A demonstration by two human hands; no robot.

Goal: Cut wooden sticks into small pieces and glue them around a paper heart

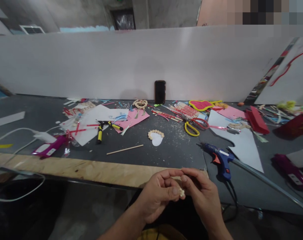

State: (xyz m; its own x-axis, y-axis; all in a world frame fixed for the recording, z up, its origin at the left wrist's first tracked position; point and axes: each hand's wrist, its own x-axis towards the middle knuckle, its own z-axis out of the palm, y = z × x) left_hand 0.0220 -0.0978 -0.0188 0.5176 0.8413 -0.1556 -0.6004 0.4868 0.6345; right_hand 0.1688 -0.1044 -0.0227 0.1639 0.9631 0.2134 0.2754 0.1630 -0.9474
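The small pale piece (182, 193) was in your left hand (158, 193), pinched between the thumb and fingers, just past the table's near edge. Your right hand (203, 195) was close beside it, its fingers bent in so that the index fingertip met those of your left; you could not tell from this view whether it gripped anything.

On the dark table (171, 155) ahead of you lay a white heart (157, 139), with bumpy beige edging (151, 133) along its far and left sides. A thin wooden stick (124, 149) lay to the left of it. To the right of the heart, beyond your right hand, was a blue glue gun (223, 160), its nozzle pointing left. Farther back, scissors with a yellow and a red handle loop (192, 129) lay open, and a phone (160, 92) stood upright near the pale partition (103, 63).
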